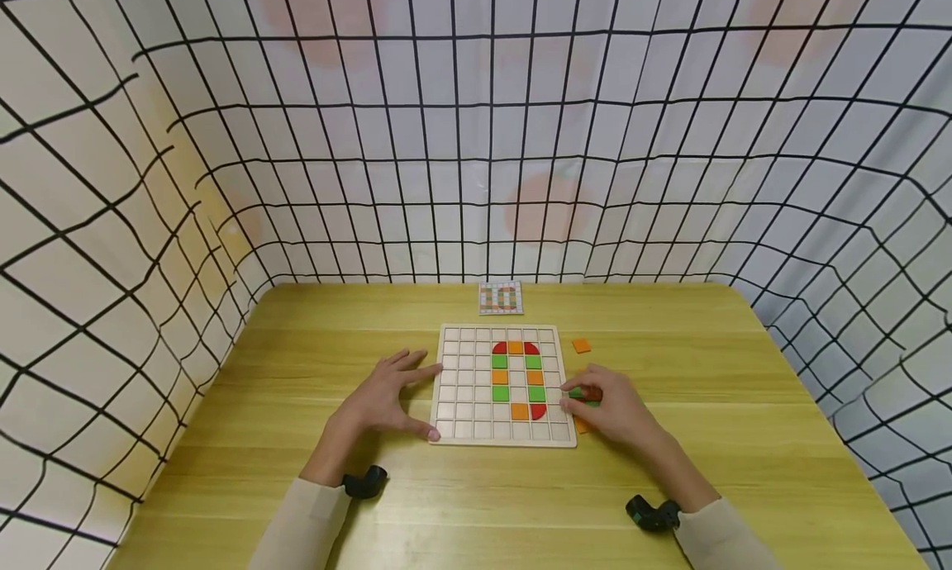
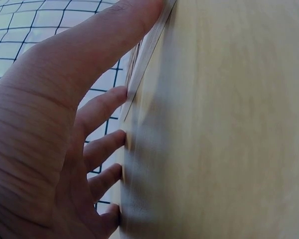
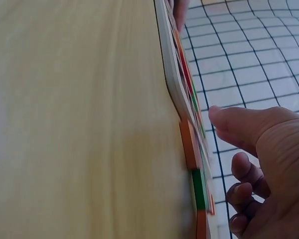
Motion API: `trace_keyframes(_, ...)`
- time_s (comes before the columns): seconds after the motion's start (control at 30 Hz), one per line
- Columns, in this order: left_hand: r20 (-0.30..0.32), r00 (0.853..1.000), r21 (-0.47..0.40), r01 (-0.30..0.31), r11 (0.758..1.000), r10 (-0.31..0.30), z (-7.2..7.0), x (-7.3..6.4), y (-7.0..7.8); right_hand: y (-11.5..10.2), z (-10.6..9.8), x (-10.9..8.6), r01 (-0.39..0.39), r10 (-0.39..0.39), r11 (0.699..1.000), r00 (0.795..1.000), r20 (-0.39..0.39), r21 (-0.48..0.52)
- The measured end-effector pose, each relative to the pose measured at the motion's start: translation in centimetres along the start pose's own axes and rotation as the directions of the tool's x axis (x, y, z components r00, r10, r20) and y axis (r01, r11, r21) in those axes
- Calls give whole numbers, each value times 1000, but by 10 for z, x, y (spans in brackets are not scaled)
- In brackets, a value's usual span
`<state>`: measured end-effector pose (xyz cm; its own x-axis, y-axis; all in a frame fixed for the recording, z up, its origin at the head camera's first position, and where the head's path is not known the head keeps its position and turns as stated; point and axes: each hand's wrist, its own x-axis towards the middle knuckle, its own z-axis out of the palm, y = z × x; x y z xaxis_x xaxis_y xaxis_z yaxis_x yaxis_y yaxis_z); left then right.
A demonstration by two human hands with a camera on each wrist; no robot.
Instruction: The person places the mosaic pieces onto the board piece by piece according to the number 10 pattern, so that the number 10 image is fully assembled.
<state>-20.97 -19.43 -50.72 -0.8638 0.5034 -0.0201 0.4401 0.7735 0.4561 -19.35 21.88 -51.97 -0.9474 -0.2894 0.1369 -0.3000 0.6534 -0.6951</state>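
Note:
A square wooden grid board (image 1: pixel 464 429) lies on the table, with orange, green and red tiles forming a ring on its right half. My left hand (image 1: pixel 383 395) spreads its fingers at the board's left side; thumb and index finger touch its edge. My right hand (image 1: pixel 613 405) hovers at the right edge, over loose tiles beside the board. Thumb and index fingertips stand apart there, with a green tile (image 1: pixel 576 393) showing between them in the head view. In the right wrist view the thumb (image 3: pixel 234 124) is straight, the other visible fingers are bent, and no tile shows in the grasp.
A small pattern card (image 1: pixel 501 298) lies behind the board. One orange tile (image 1: pixel 581 346) sits right of the board; another orange tile (image 1: pixel 581 425) is partly hidden below the right hand. Black-grid netting (image 1: pixel 491 182) encloses the table's back and sides.

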Motion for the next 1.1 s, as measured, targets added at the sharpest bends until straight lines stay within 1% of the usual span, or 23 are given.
trace_keyframes(0.17,1,1000,-1,1,1000,-1,1,0,-1,8,-7,-9,-13,12,999,1000,-29,-40)
trace_keyframes(0.23,1,1000,-3,1,1000,-1,1,0,-1,9,-9,-11,-26,24,998,999,-29,-54)
trace_keyframes(0.4,-2,1000,-3,3,1000,-3,0,0,-2,12,-15,-15,-45,45,997,999,-5,-58)
trace_keyframes(0.6,3,1000,-1,5,1000,-5,0,-1,1,17,-24,-21,-43,44,998,999,29,-56)
trace_keyframes(0.67,5,1000,-1,7,1000,-7,-1,0,1,19,-27,-23,-37,38,997,999,27,-64)
trace_keyframes(0.9,5,1000,10,5,1000,-5,0,0,1,22,-28,-27,-85,86,994,996,3,-62)
trace_keyframes(1.1,3,1000,7,4,1000,-4,0,0,1,24,-30,-28,-87,85,991,996,-27,-103)
